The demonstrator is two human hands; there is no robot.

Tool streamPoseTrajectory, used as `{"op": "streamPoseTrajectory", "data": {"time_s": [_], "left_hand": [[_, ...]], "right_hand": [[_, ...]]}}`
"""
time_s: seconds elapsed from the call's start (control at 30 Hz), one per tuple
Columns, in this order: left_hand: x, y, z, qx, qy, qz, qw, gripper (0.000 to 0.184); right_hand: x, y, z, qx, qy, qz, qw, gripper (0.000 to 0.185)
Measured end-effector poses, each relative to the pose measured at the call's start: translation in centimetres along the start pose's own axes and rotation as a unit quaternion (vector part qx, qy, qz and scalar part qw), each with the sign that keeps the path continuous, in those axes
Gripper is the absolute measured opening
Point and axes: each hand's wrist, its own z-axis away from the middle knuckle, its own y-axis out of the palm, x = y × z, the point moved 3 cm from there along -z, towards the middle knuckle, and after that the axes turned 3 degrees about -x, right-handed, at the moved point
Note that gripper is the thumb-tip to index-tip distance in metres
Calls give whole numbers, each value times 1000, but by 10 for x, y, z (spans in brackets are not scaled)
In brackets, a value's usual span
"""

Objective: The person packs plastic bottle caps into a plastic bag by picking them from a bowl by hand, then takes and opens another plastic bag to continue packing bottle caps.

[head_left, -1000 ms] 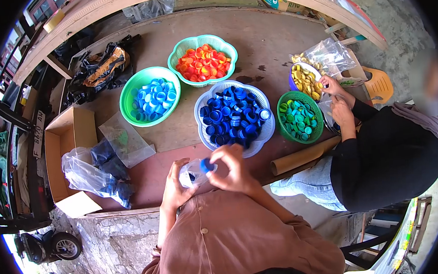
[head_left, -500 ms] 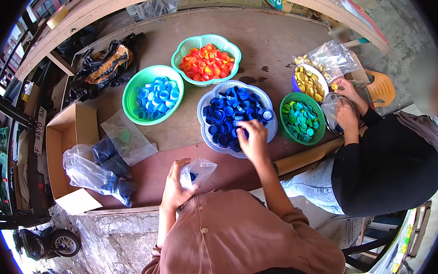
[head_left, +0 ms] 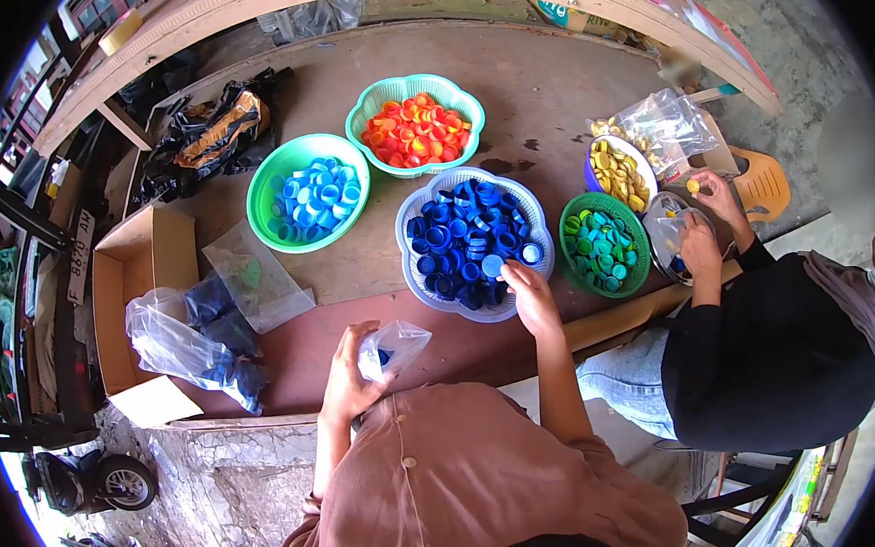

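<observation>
My left hand [head_left: 352, 374] grips a small clear plastic bag [head_left: 402, 346] by its side, close to my body. A dark blue cap [head_left: 384, 357] shows inside the bag. My right hand [head_left: 532, 303] is at the front right rim of the pale blue scalloped basket [head_left: 414, 288], its fingertips pinching a lighter blue bottle cap [head_left: 492, 266]. Many dark blue bottle caps [head_left: 455, 237] fill this basket. A pale cap [head_left: 531, 253] lies by its right side, just beyond my fingers.
Around stand a green basin [head_left: 259, 229] of light blue caps, a mint basket [head_left: 356, 128] of orange-red caps and a dark green basket [head_left: 603, 201] of green caps. A cardboard box [head_left: 123, 283] and filled bag [head_left: 186, 334] lie left. A co-worker [head_left: 763, 354] handles yellow caps at right.
My right hand has drawn back from the middle of the dark blue caps to the basket's front right rim, with a lighter blue cap at its fingertips. The left hand stays put.
</observation>
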Motion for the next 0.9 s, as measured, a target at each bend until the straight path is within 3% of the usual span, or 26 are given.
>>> {"op": "streamPoseTrajectory", "data": {"time_s": [0.27,0.33,0.4,0.43,0.47,0.53,0.67,0.73,0.8,0.87,0.9], "left_hand": [[-3,2,-1,17,-8,-12,1000,64],[-3,3,0,9,-8,-13,1000,64],[-4,4,-1,3,-7,-13,1000,65],[-4,6,-2,5,-15,-13,1000,65],[-5,7,-3,6,-23,-13,1000,66],[-7,12,-4,12,-16,1,1000,64],[-8,19,-4,48,27,-19,998,59],[-10,16,-3,40,20,-19,999,58],[-7,10,-2,15,-8,-13,1000,58],[-7,6,-3,6,-12,-17,1000,58],[-5,5,-4,7,-20,-18,1000,60]], "right_hand": [[11,7,10,-11,-29,-48,998,18],[20,20,14,65,-92,10,994,14],[36,44,25,134,-60,87,985,11],[36,57,28,212,-173,98,957,9],[38,70,33,241,-173,206,933,10],[37,101,48,242,-254,298,888,15],[9,132,64,257,-316,504,761,18],[12,125,57,248,-324,476,779,16],[27,106,35,267,-228,280,893,12],[35,70,5,117,-296,289,903,11],[35,47,-9,20,-315,379,870,12]]}}
